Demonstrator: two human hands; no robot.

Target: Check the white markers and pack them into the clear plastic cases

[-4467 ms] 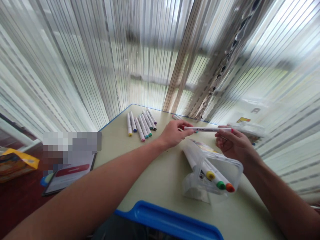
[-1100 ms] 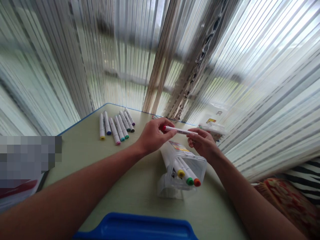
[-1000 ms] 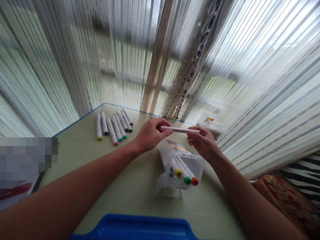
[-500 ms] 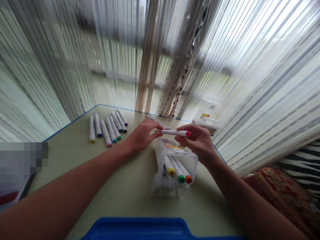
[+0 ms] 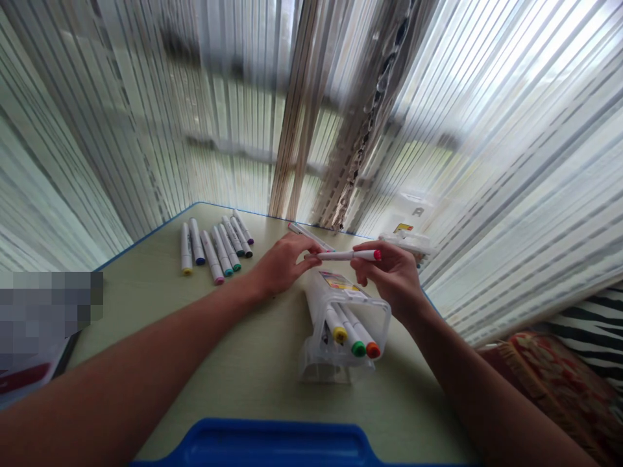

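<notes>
A white marker with a red end lies level between my two hands, above the back of a clear plastic case. My left hand pinches its left end between thumb and fingers. Near the red end, my right hand grips it with thumb and forefinger. Inside the case, which faces me with its open side, rest a yellow-ended marker, a green-ended marker and an orange-ended marker. Behind my left hand, a white marker lies on the table, partly hidden.
Several white markers with coloured ends lie in a loose row at the table's left back. Another clear case stands at the back right. A blue tray borders the front edge. Striped curtains hang behind.
The whole view has shifted slightly, with things appearing a little further right. Both hands still hold the red-ended marker in nearly the same pose.
</notes>
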